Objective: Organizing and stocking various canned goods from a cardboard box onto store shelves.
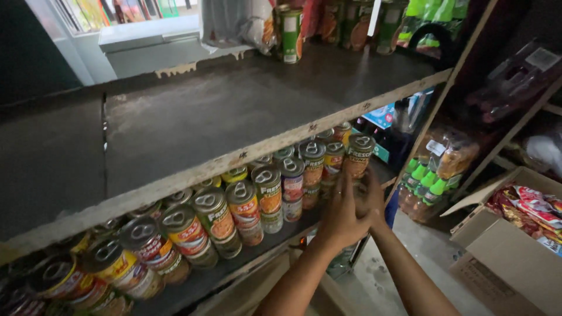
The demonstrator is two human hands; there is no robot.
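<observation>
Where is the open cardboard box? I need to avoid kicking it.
In the head view, the cardboard box sits low at the right edge, right of both hands, holding red snack packets.

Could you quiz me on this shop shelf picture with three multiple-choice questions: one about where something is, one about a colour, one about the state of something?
1. Where are both hands?
A. At the right end of the can row on the lower shelf
B. Inside the cardboard box
C. On the top shelf

2. What colour are the bottle caps at the right?
A. Red
B. Green
C. White

3. How do the stacked cans stand?
A. Lying down
B. Upright, pull-tab lids closed
C. Opened

Answers:
1 A: the left hand and right hand meet at the last cans.
2 B: the bottle caps are bright green.
3 B: the stacked cans show sealed tabs on top.
</observation>
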